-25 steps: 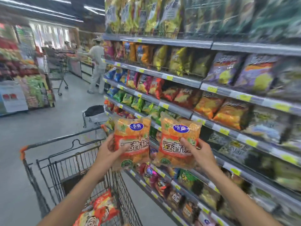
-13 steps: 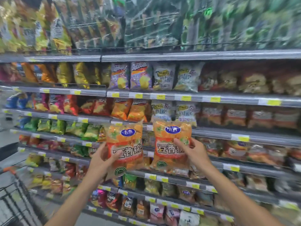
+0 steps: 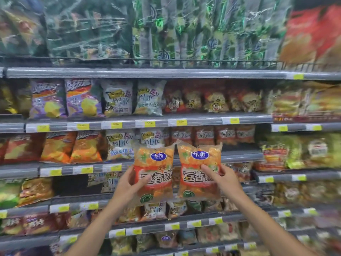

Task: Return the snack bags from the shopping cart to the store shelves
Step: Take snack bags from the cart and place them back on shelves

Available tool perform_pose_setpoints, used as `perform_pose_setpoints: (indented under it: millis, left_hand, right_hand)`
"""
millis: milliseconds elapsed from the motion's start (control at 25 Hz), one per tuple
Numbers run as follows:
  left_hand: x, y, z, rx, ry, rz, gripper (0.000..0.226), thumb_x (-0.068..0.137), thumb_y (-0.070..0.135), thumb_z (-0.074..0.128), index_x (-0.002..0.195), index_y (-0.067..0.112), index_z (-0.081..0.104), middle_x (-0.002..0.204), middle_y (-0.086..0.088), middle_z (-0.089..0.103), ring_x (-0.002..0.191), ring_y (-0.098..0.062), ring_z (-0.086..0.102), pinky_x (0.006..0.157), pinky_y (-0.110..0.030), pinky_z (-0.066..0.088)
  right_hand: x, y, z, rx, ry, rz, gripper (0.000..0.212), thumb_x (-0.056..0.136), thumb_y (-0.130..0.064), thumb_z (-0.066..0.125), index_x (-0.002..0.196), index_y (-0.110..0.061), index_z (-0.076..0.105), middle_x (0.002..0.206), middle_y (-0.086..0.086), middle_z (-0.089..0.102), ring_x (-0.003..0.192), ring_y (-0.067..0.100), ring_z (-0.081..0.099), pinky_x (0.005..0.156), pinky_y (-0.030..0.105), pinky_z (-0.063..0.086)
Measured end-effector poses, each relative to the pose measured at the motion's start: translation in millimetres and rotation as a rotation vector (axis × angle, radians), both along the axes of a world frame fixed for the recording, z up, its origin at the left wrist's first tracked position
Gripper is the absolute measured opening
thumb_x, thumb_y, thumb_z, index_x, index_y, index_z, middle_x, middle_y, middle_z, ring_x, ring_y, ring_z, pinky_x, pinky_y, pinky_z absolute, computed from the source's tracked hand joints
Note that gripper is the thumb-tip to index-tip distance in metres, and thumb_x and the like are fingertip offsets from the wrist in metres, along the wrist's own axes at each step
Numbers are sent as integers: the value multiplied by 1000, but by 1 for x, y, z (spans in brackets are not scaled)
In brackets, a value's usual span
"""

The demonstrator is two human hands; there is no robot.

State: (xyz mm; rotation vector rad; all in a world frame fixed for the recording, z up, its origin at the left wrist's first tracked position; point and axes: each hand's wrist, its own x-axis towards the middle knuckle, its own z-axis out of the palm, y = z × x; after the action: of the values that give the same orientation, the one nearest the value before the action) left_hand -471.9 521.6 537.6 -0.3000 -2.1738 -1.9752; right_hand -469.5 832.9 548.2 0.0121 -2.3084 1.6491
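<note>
While upright before the shelves [image 3: 147, 124], two orange snack bags [image 3: 154, 172], one per closed grip: left hand [image 3: 129, 185], right hand [image 3: 225, 180]

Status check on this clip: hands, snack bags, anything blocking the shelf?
Left hand gripping one orange snack bag; right hand gripping its twin. Both raised before the matching shelf row. Nothing in the way.

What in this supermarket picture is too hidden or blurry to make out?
All in the head view:
- Top shelf bags: smeared by motion blur, brands unreadable.
- Yellow price tags: print too small and blurred to read reliably.
- Shelf space behind the two orange bags: covered by the bags themselves.
- Left hand and right hand: fingers behind the bags hidden.
- Shopping cart: out of frame.
</note>
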Motion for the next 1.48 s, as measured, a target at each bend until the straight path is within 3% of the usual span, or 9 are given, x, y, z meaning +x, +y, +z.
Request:
perform_pose_setpoints:
  millis: [160,520,600,720,800,960,1120,1240,1480]
  left_hand:
    - [-59,28,-2,-31,-45,-103,40,85,33,73,110,50,47,109,33,52,106,5,55,91,-20,44]
    - [-167,76,-6,-73,-114,-145,79,73,64,75,141,37,45,140,15,54,125,-16,56,106,-51,46]
    - [-188,87,-7,-73,-127,-127,85,69,70,75,142,40,44,139,10,58,121,-17,61,103,-49,49]
    - [-202,112,8,-50,-116,-118,71,86,42,71,147,28,38,130,13,57,106,-3,59,99,-35,48]
    - [-214,125,9,-83,-117,-73,73,89,36,69,151,25,32,139,13,48,120,-10,52,107,-40,41]
    - [-236,136,1,-151,-99,-30,86,78,53,73,151,30,34,149,6,48,133,-21,50,110,-51,42]
    - [-247,143,-6,-26,-115,-65,92,68,61,79,147,35,38,151,5,47,131,-17,52,108,-48,46]
    - [-258,147,4,4,-115,-5,84,82,48,75,151,27,31,146,11,39,133,-15,44,115,-47,36]
    - [-302,142,-1,-141,-125,165,116,58,82,70,153,31,27,144,-10,52,124,-29,59,105,-50,49]
  right_hand:
    - [-28,25,4,23,-7,-80,59,63,-65,75,104,-24,73,86,-12,80,78,4,76,74,29,60]
    - [-89,83,-15,5,-27,-167,48,71,-60,79,104,-25,75,93,-9,81,87,10,77,85,43,63]
    - [-105,92,-15,7,-29,-164,41,75,-58,78,102,-28,74,90,-11,81,84,7,77,83,39,63]
    - [-131,107,-12,28,-28,-161,37,77,-61,74,101,-32,73,87,-16,80,80,3,75,71,25,56]
    - [-148,116,-9,11,-34,-127,37,78,-60,74,102,-32,73,86,-17,80,77,-1,75,69,23,56]
    - [-180,135,-10,42,-43,-92,23,82,-54,74,93,-34,69,73,-25,74,68,-12,69,57,8,49]
    - [-210,151,-13,48,-39,-13,42,75,-64,73,103,-32,73,88,-19,79,80,-4,74,73,23,54]
    - [-231,158,-14,20,-20,21,51,70,-67,73,107,-30,74,94,-14,80,90,6,75,78,28,56]
    - [-256,163,-7,52,-36,60,29,83,-54,71,102,-32,68,91,-19,74,83,-5,67,62,10,43]
